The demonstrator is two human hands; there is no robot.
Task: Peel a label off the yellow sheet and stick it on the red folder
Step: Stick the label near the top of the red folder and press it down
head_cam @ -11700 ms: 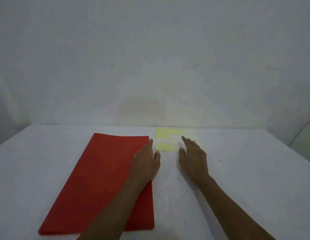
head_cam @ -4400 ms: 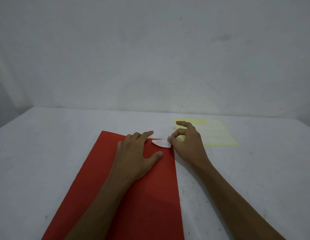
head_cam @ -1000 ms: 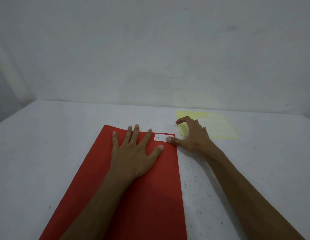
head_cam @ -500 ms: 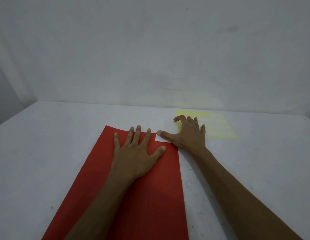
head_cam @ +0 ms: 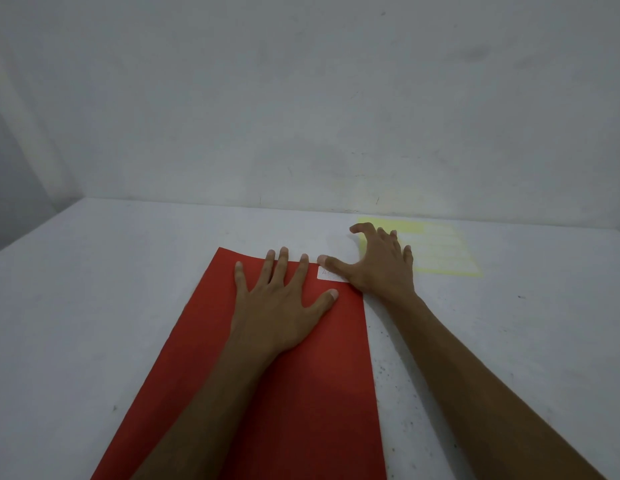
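Head view, frame centre: left hand (head_cam: 277, 306) flat, fingers spread, pinning red folder (head_cam: 267, 393); right hand (head_cam: 381, 268) open, thumb pressing label (head_cam: 327, 274). Advice: rub outward, firm edges.

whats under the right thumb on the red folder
A white label lies flat near the red folder's far right corner. The right hand's thumb covers its right part, so its faint writing cannot be read.

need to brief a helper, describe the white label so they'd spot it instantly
Start at the red folder lying on the table. At its far right corner sits the white label, under the right hand's thumb: the only white patch on the red.
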